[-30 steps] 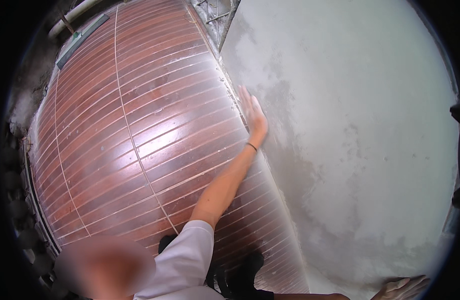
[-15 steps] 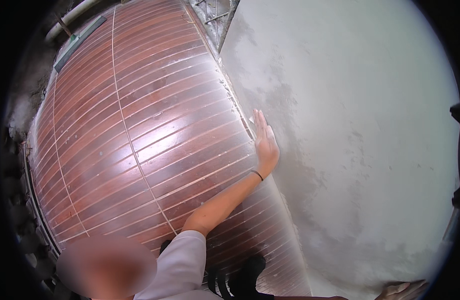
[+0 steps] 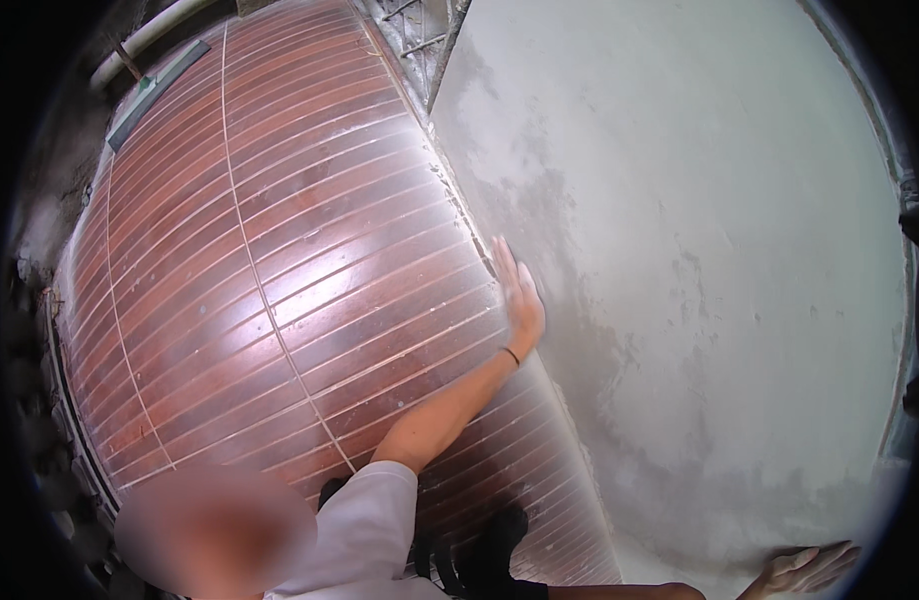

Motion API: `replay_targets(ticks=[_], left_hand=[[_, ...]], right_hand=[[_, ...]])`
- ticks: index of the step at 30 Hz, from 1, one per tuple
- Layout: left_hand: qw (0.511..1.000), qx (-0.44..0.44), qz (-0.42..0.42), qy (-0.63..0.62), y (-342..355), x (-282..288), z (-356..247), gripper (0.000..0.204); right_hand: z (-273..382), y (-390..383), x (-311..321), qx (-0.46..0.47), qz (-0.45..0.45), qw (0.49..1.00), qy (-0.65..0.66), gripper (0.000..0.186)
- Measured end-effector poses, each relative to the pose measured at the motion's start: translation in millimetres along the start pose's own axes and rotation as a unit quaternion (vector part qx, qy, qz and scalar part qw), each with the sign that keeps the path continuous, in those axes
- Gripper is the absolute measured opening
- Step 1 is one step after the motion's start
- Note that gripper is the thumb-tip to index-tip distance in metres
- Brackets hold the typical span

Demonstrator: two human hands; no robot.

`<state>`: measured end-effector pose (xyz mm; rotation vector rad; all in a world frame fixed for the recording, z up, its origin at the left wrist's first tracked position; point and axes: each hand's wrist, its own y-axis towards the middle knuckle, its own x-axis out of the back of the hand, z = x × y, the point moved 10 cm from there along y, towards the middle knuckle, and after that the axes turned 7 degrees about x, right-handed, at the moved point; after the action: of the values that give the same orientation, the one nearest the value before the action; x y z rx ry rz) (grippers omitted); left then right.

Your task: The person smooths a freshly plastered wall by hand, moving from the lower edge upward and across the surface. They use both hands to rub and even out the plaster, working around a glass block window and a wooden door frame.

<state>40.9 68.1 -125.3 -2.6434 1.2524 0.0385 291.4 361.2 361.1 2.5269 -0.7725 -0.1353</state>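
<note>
Head view, from my remote station: the broad pale grey-green surface point(image 3: 739, 250) spreads from about 12 round to 4 o'clock; I cannot tell whether it is a wet coating, a sheet or liquid. Along its near-side edge, just 3 o'clock of centre, lies the left hand point(image 3: 522, 300), open, fingers straight and together, pointing to 11 o'clock, gripping nothing that I can see; contact pressure unclear. Change noted: a second ago this hand sat farther up the seam; it has since come down toward the wearer, nearly all of it in the first half-second, with little shift after. My reading: attention stays on the border strip, and a longer stretch of seam now shows beyond the fingertips. Right hand point(image 3: 809, 572) at 4 o'clock, spread flat and open near the pale surface's lower margin, about where it was; whether it bears down, I cannot tell. Dark wristband point(image 3: 510, 356) and white sleeve point(image 3: 374, 510) follow the left arm toward 7 o'clock. Outward: red-brown ribbed panel point(image 3: 309, 230) from 7 to 11; long flat-headed tool point(image 3: 164, 95) at 10, on the panel's far corner; metal rods point(image 3: 425, 45) near 12.
</note>
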Motion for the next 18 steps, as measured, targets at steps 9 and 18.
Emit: replay_targets(ticks=[9,18], left_hand=[[0.997,-0.046,-0.048,-0.044,140.7,34.5,-51.5,0.059],[0.997,-0.078,-0.022,-0.016,-15.7,-6.5,-55.5,0.058]], right_hand=[[3.0,3.6,4.2,-0.059,-0.014,0.996,0.072,0.059],[-9.9,-10.3,-2.4,-0.002,0.003,1.000,-0.001,0.051]])
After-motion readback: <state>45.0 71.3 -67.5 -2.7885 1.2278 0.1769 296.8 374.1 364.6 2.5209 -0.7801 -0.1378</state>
